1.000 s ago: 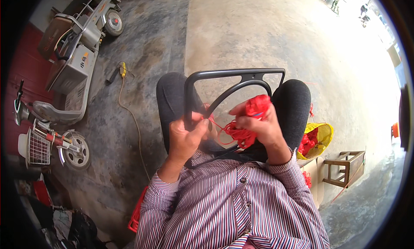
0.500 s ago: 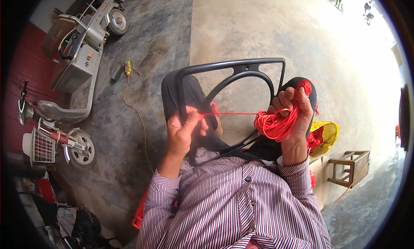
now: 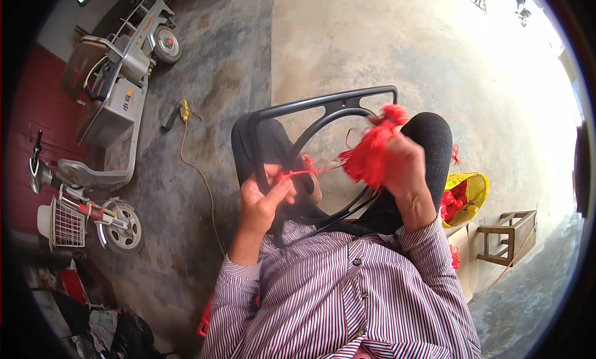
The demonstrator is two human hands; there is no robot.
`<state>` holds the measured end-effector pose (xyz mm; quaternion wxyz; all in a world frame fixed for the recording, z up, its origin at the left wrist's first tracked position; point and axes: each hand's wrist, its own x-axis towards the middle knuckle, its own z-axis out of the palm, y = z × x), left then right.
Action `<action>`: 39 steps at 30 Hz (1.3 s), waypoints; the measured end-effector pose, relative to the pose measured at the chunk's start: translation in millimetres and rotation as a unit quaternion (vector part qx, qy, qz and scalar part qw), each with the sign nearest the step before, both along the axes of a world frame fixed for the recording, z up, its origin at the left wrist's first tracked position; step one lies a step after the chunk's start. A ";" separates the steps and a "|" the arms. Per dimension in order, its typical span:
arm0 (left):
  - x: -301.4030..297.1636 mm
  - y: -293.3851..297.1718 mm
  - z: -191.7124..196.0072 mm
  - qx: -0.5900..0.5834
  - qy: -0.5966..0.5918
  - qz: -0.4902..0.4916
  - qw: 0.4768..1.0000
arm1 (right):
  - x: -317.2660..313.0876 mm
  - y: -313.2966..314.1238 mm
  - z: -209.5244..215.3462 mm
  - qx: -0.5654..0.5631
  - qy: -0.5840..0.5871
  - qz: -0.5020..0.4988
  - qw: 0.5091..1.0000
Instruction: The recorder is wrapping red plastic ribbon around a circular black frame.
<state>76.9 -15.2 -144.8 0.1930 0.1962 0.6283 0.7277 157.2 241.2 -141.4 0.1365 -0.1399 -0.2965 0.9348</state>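
A black frame (image 3: 323, 103) with a curved inner loop rests across my lap, between my knees. At its left bar my left hand (image 3: 261, 200) is closed, thumb and fingers pinching red cord (image 3: 298, 172) against the bar. My right hand (image 3: 406, 163) is wrapped round a bundle of red cord (image 3: 367, 157) in front of the frame's right side; both are smeared by motion. A slack length of cord runs between the two hands.
A yellow bag (image 3: 475, 194) with red cord inside lies right of my knee, near a small wooden stool (image 3: 510, 238). On the left stand a grey electric three-wheeler (image 3: 118, 117) and a yellow power strip (image 3: 184, 110) with its cable on the floor.
My right hand has turned and shifted slightly left with the cord bundle, and the taut cord has slackened. The frame has tilted a little; my left hand stays at its left bar.
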 end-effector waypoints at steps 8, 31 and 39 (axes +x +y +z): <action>3.3 15.0 28.5 -0.120 0.134 -0.025 0.983 | -11.3 -39.0 40.5 0.401 0.032 0.194 0.895; -0.2 14.5 29.1 0.014 0.163 -0.142 0.976 | -53.1 -40.3 -38.9 -0.081 -0.034 0.108 0.990; -7.6 2.5 5.3 0.044 0.071 -0.080 0.993 | 12.3 -29.7 -23.4 0.044 0.118 0.127 0.984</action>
